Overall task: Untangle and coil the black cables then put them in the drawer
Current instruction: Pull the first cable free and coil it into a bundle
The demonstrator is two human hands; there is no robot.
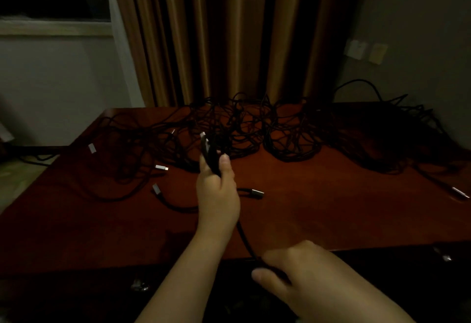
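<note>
Closest to the head camera is my right hand (303, 269), low over the near edge of the table (318, 210), its fingers curled around a black cable (246, 240) that runs up and away toward my left hand (218, 190). That left hand is raised over the middle of the table with its fingers and thumb closed around a small coil (210, 153) of the same cable, a pale plug sticking out of the top of the loops. So the cable lies between my two grips: coiled in the left, one slack length leading down to the right.

Beyond the left hand the tangle (254, 129) of other black cables sprawls across the far half of the table, well apart from my right hand but just behind the coil. Loose plugs (161, 168) lie scattered on the wood to the left, and one plug end (254, 192) rests just beside my left wrist.

My worry is the free length: if it trails back into the tangle (I cannot tell from here where it ends), pulling more onto the coil could drag knots tight or sweep plugs off the table. The loops could also spring open if my left thumb slackens. Dim light makes black on dark wood hard to follow. No drawer shows plainly.
</note>
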